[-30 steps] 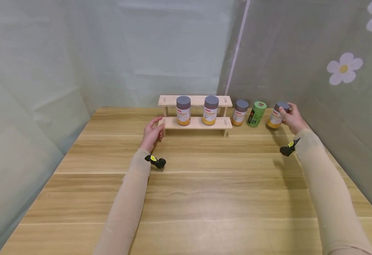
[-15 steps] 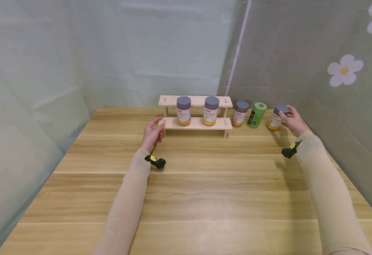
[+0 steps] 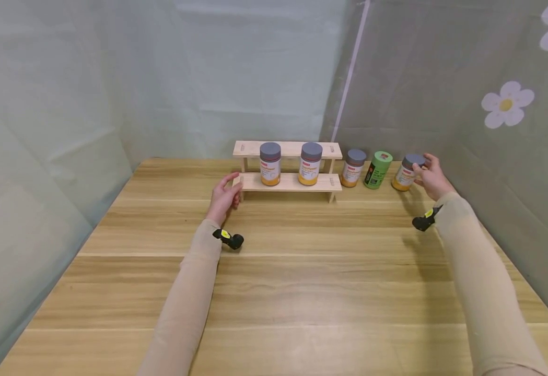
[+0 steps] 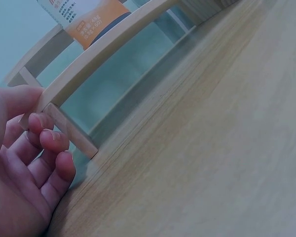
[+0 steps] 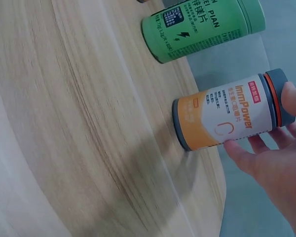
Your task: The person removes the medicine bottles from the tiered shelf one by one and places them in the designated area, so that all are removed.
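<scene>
Your R hand (image 3: 432, 178) grips the ImmPower jar (image 5: 227, 112) near its top, just R of the green canister (image 3: 377, 171). Your L hand (image 3: 223, 200) pinches the 2-tier wooden shelf (image 3: 290, 180) at its lower L end; 2 similar jars (image 3: 270, 171) stand there, on the bottom tier.

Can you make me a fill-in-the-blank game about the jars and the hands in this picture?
1. The left hand touches the two-tier wooden stand at one end of its ____ shelf.
2. On that same shelf stand ____ jars with dark lids.
3. The right hand holds a jar whose orange English brand name is ____.
4. The canister between the held jar and the jar beside the stand is colored ____.

Missing words: lower; two; ImmPower; green.
</scene>
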`<control>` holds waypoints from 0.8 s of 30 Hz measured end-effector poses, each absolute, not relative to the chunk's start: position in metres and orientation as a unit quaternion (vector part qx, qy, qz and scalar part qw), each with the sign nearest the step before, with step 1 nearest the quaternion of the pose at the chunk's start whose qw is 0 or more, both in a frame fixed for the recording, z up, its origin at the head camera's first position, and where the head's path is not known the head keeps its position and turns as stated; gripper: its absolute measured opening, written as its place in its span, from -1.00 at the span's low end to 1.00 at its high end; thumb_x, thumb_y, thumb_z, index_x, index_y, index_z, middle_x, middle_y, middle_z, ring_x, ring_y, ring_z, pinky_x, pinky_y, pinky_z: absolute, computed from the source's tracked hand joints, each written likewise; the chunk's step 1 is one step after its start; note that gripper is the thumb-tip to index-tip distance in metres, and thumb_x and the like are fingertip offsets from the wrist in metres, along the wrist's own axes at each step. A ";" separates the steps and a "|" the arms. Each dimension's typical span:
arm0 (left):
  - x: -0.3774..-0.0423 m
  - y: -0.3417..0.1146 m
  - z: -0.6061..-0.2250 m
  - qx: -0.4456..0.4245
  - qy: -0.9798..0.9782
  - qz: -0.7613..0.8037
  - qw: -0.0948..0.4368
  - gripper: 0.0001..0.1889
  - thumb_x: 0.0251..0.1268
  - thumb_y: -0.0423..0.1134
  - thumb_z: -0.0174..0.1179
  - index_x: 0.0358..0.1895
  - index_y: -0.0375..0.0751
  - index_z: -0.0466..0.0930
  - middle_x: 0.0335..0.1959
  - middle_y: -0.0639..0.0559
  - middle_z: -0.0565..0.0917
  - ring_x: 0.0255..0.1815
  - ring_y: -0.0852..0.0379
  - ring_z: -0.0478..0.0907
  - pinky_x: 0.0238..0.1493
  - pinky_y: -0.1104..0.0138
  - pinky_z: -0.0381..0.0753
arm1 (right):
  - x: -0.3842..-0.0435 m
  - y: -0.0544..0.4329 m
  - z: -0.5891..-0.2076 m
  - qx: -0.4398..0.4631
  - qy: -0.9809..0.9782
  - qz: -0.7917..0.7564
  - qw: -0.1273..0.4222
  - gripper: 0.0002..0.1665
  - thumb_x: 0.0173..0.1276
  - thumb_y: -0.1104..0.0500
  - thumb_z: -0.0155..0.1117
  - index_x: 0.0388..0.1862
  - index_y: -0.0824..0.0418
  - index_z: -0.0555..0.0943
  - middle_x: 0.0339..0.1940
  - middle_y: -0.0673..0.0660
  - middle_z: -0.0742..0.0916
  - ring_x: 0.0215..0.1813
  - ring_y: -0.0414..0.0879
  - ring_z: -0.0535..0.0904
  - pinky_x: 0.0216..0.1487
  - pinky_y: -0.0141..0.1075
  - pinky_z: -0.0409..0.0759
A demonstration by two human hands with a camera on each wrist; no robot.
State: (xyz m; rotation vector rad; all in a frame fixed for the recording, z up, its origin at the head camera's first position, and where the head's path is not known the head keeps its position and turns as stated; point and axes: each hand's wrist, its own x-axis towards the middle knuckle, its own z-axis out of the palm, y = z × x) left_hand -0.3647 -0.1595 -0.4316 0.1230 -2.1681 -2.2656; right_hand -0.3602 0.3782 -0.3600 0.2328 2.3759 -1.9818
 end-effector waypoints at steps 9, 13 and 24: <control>-0.364 -0.158 -0.431 0.041 -0.695 -0.718 -0.002 -0.56 0.40 -0.20 0.15 0.32 -0.03 0.39 -0.74 0.21 0.37 -0.70 0.28 0.30 -0.64 0.46 0.35 | -0.360 0.376 -0.357 0.081 0.770 -0.632 0.023 -0.13 0.56 -0.04 -0.26 0.54 0.14 -0.49 0.58 0.23 -0.35 0.62 0.09 -0.34 0.59 0.05 -0.15; -0.364 -0.158 -0.432 0.042 -0.695 -0.718 0.000 -0.56 0.40 -0.20 0.15 0.31 -0.03 0.39 -0.74 0.21 0.37 -0.70 0.28 0.30 -0.65 0.46 0.35 | -0.358 0.376 -0.355 0.087 0.769 -0.633 0.015 -0.12 0.55 -0.05 -0.23 0.56 0.14 -0.44 0.59 0.23 -0.31 0.62 0.08 -0.29 0.59 0.05 -0.11; -0.366 -0.159 -0.433 0.043 -0.694 -0.719 -0.002 -0.55 0.40 -0.20 0.15 0.32 -0.02 0.39 -0.73 0.20 0.37 -0.71 0.28 0.30 -0.65 0.47 0.35 | -0.355 0.374 -0.338 0.096 0.788 -0.605 -0.055 -0.07 0.47 -0.21 -0.10 0.58 0.16 -0.21 0.61 0.21 -0.08 0.61 0.02 -0.10 0.59 0.06 -0.08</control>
